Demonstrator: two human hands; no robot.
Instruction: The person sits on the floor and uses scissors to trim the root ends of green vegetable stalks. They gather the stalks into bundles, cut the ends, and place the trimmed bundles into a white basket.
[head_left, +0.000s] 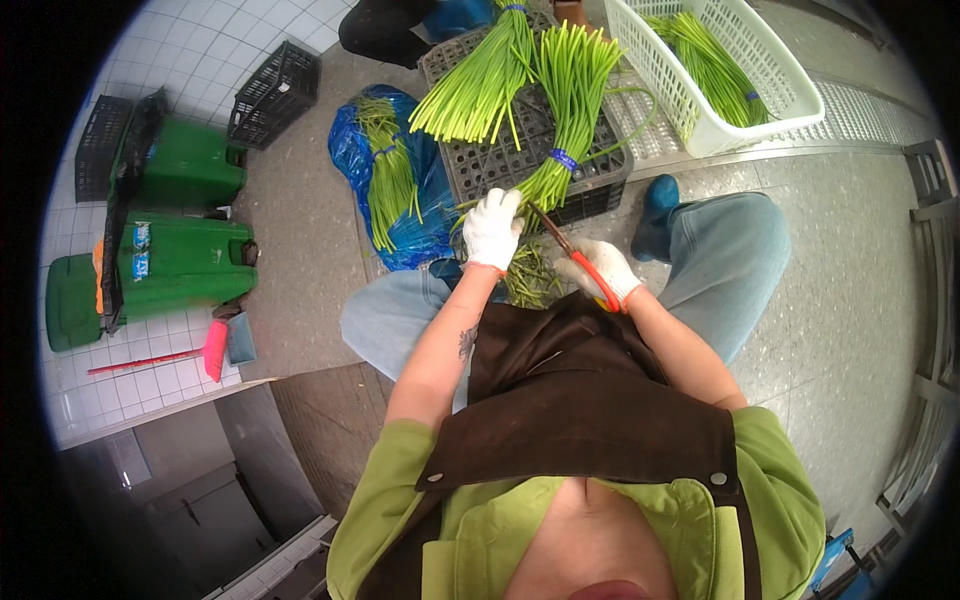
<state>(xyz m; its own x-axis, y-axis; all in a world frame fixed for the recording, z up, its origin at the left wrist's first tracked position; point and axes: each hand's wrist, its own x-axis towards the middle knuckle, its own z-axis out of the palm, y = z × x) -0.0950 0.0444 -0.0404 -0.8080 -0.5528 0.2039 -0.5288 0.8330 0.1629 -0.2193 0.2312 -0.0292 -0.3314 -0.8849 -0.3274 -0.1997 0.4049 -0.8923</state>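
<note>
My left hand [490,232], in a white glove, is closed at the near end of a bundle of garlic scapes [578,90] tied with a blue-purple band. The bundle lies on an upturned black plastic crate [470,165]. My right hand [602,268], also gloved, is closed round red-handled scissors [553,228]. Their dark blades point up and left to the bundle's trimmed end, next to my left fingers. Loose cut pieces [532,272] lie below, between my knees. A second bundle [480,80] rests beside the first on the crate.
Left of the crate, a blue plastic bag [350,140] holds another scape bundle [388,180]. A white basket [705,140] with scapes stands at the far right. Green bins [185,265], black crates [275,95] and a pink broom [214,350] are on the left. Another person's dark-clothed leg [385,30] shows beyond the crate.
</note>
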